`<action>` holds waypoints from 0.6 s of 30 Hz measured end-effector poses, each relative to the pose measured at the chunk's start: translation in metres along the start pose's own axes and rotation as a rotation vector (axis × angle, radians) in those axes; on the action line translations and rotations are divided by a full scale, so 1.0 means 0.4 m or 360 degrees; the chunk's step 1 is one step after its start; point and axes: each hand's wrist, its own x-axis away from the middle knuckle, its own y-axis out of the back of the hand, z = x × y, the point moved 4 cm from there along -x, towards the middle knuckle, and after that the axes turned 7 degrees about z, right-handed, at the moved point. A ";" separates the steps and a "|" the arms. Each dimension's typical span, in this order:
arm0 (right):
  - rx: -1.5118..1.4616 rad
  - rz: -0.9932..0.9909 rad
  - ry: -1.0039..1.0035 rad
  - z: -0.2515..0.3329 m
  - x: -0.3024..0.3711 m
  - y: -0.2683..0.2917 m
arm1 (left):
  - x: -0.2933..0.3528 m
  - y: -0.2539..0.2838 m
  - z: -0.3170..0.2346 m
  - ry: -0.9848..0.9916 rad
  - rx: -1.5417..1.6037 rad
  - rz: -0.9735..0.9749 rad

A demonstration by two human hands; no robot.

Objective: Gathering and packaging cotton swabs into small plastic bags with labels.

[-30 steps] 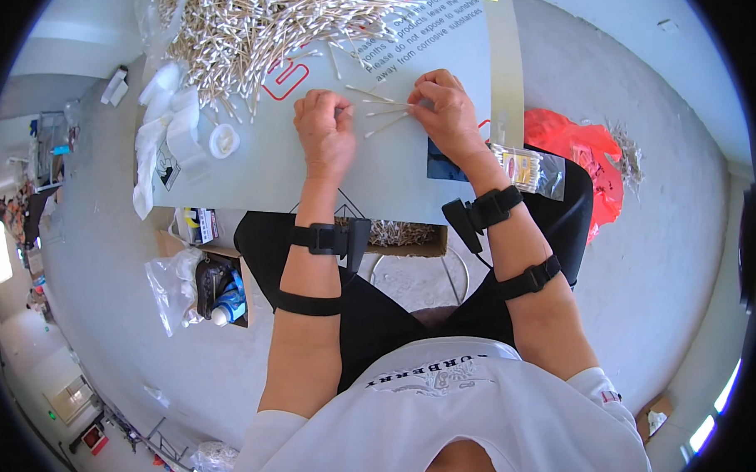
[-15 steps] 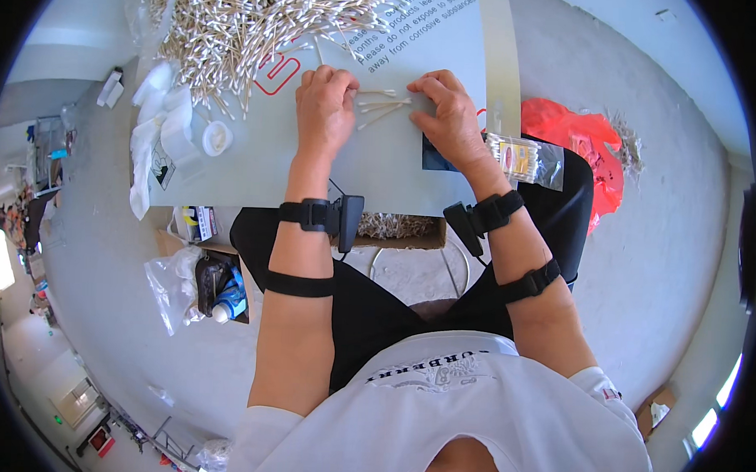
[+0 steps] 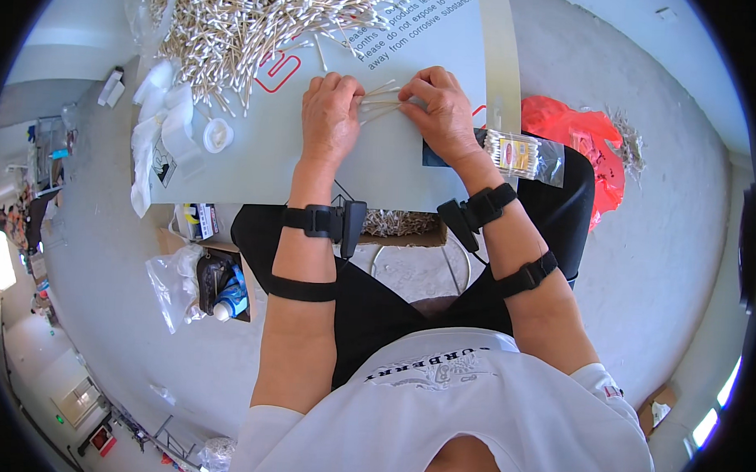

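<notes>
A few cotton swabs (image 3: pixel 381 103) with pale sticks lie between my hands on the grey-green tabletop (image 3: pixel 255 169). My left hand (image 3: pixel 329 122) is closed, its fingertips at the swabs' left ends. At their right ends, my right hand (image 3: pixel 440 113) pinches them between thumb and fingers. Beyond my left hand a single swab (image 3: pixel 321 53) lies apart from a big heap of loose cotton swabs (image 3: pixel 235 31) at the far left. The clear packet of swabs (image 3: pixel 514 154) rests by my right wrist at the table's near right corner.
Left of my hands stand a small round white tub (image 3: pixel 218 135) and a crumpled white strip (image 3: pixel 161 128). A red plastic bag (image 3: pixel 573 147) lies right of the table. Under the table edge is a carton of swabs (image 3: pixel 403 227); another box (image 3: pixel 241 302) holds a blue bottle and dark bag.
My right hand has moved left onto the swabs and its thumb and fingers have closed on their ends. My left hand has shifted slightly right and nearer me.
</notes>
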 end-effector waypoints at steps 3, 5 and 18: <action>0.0091 0.0015 0.0082 0.008 0.001 0.001 | -0.002 0.004 0.000 -0.0032 0.0002 0.0043; 0.0116 0.0029 0.0131 0.008 0.004 0.004 | -0.004 0.008 -0.002 -0.0040 0.0005 0.0083; -0.0163 -0.0069 -0.0249 0.024 -0.060 0.000 | -0.054 0.025 0.100 0.0489 -0.0112 -0.0293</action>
